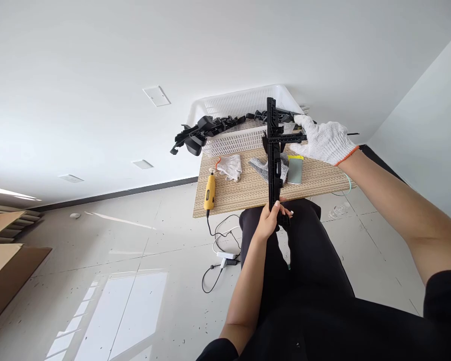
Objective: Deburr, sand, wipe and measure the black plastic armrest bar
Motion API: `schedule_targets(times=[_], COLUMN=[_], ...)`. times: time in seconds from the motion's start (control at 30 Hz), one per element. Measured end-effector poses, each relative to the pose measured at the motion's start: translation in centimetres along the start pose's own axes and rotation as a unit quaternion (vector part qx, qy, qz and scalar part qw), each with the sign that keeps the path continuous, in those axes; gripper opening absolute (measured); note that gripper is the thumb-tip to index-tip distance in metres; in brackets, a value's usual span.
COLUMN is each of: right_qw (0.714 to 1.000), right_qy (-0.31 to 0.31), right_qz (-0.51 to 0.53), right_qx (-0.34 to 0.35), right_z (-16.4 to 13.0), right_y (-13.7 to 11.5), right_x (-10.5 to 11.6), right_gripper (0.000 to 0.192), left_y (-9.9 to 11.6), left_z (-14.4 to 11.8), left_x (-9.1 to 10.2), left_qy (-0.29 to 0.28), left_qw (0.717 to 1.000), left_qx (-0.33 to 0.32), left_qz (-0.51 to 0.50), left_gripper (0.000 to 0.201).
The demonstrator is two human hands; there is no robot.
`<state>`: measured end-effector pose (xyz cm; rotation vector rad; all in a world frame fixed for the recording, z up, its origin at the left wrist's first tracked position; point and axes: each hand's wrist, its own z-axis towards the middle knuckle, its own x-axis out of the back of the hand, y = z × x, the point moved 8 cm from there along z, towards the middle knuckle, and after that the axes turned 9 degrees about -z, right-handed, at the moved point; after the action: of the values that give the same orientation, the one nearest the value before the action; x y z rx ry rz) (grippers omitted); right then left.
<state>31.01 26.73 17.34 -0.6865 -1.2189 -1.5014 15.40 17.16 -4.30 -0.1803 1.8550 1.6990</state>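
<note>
My bare left hand point(270, 219) is wrapped round the lower end of a long black plastic part point(273, 173), which stands nearly upright above my lap. A white knit glove with an orange cuff covers my right hand point(321, 140). It grips a black caliper point(291, 138) with scale marks, whose thin rod sticks out to the right. The caliper lies across the middle of the part, its jaws at the part's sides; whether they touch it I cannot tell. My right fingertips are partly hidden.
Behind, a white plastic basket point(233, 143) holds several black plastic parts point(203, 131), some overhanging its left side. On the wooden table point(233, 193) lie a yellow rotary tool point(209, 192), a white glove point(231, 166), a grey glove point(261, 168) and a phone-like pouch point(295, 170). Cables point(221, 233) trail on the floor.
</note>
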Motion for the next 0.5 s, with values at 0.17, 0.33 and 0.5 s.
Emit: schedule_targets(times=[0.17, 0.33, 0.5], right_qw=[1.000, 1.000, 0.998], right_qy=[-0.001, 0.016, -0.005], right_qz=[0.009, 0.024, 0.027], right_qx=[-0.029, 0.002, 0.058], right_z=[-0.3, -1.1, -2.1], right_y=[0.4, -0.3, -1.8], right_x=[0.3, 0.6, -0.2], right_gripper=[0.081, 0.072, 0.062], left_y=[0.0, 0.2, 0.3], left_z=[0.0, 0.0, -0.1], left_x=[-0.1, -0.3, -0.6], left_qy=[-0.017, -0.043, -0.061], left_qw=[1.000, 0.997, 0.997], left_qx=[-0.001, -0.031, -0.029], left_qz=[0.021, 0.058, 0.042], left_gripper=[0.036, 0.037, 0.045])
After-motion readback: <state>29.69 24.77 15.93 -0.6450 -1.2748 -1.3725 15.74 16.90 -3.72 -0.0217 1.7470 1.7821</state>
